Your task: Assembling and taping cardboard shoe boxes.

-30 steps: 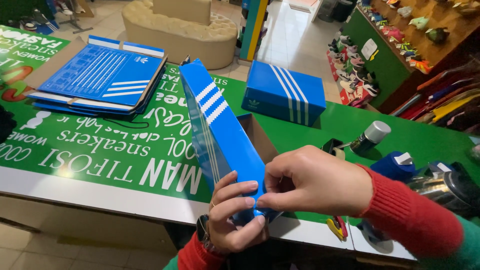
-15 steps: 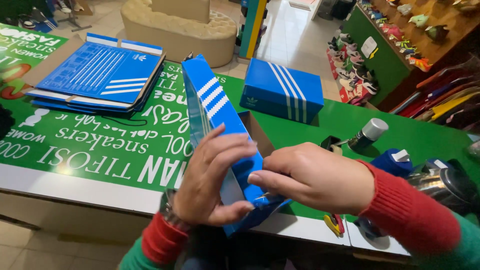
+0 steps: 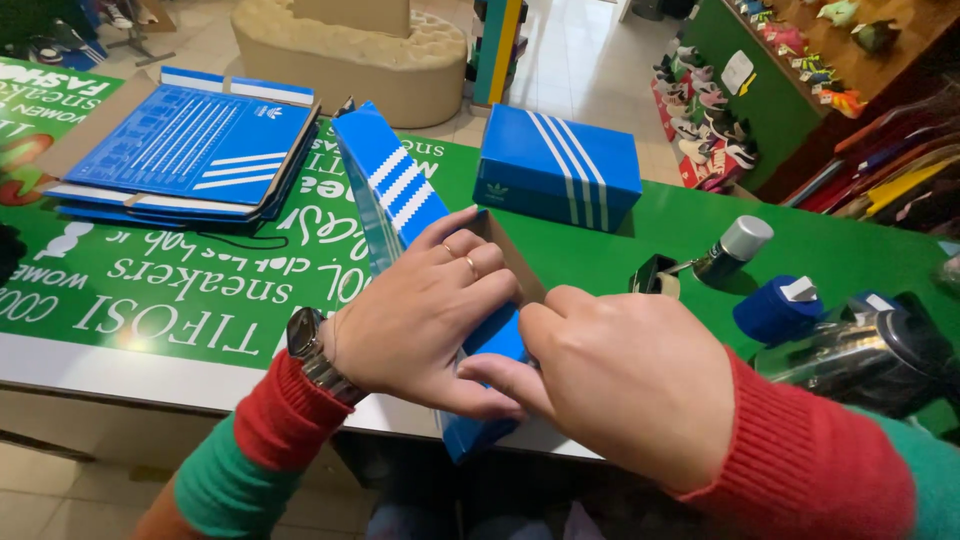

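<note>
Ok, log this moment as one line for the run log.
left hand: pressing blue cardboard box | right hand: pinching its near end | box: half-folded on green counter | behind: assembled blue box, flat stack

A green counter (image 3: 780,250) fronts a pale tiled floor (image 3: 590,60), beige round ottoman (image 3: 340,50) and shoe shelves (image 3: 760,80).

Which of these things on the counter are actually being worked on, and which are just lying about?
In hand:
half-folded blue box, pressed by the left hand and right hand.

Lying about:
finished blue box
stack of flat blue boxes
grey-capped bottle
blue tape roll
green counter
</note>
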